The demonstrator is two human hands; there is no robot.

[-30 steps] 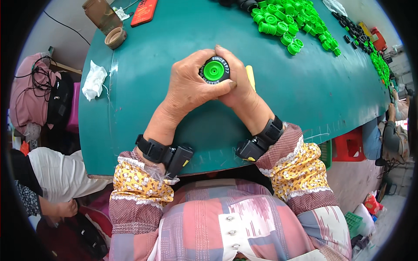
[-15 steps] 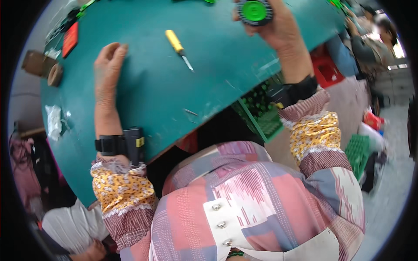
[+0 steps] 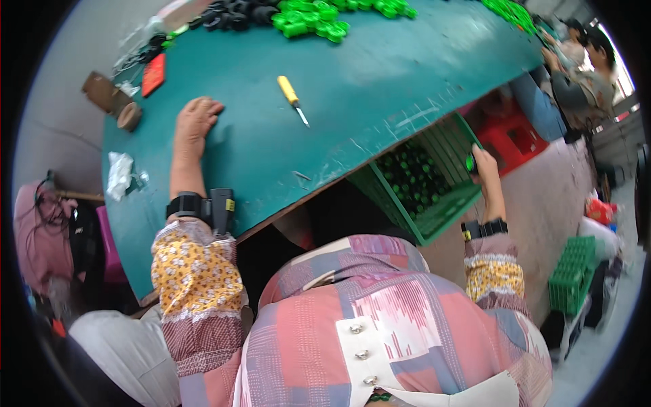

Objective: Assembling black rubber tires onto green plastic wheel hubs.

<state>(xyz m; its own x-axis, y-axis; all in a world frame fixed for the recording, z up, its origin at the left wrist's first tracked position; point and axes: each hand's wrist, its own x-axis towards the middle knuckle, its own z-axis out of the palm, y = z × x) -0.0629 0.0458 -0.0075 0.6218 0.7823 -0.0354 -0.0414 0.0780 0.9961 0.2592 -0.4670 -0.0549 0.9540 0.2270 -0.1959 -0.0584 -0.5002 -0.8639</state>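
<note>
My right hand is at the right end of the green crate, below table height. Its fingers are closed on a round black part with a green centre, mostly covered by the hand. Many similar black-and-green round parts lie inside the crate. On the green tabletop rests my left hand, its fingers curled together and nothing visible in them. To its right lies a screwdriver with a yellow handle, its tip toward me.
Piles of bright green parts and black parts sit at the table's far side. A tape roll, a red box and a crumpled white wrapper are at left. A red stool stands beyond the crate; people sit far right.
My right hand has carried the round part from above the table down to the crate's right end. The left hand stays on the tabletop, turned more palm-down. The view has shifted, showing more crate.
</note>
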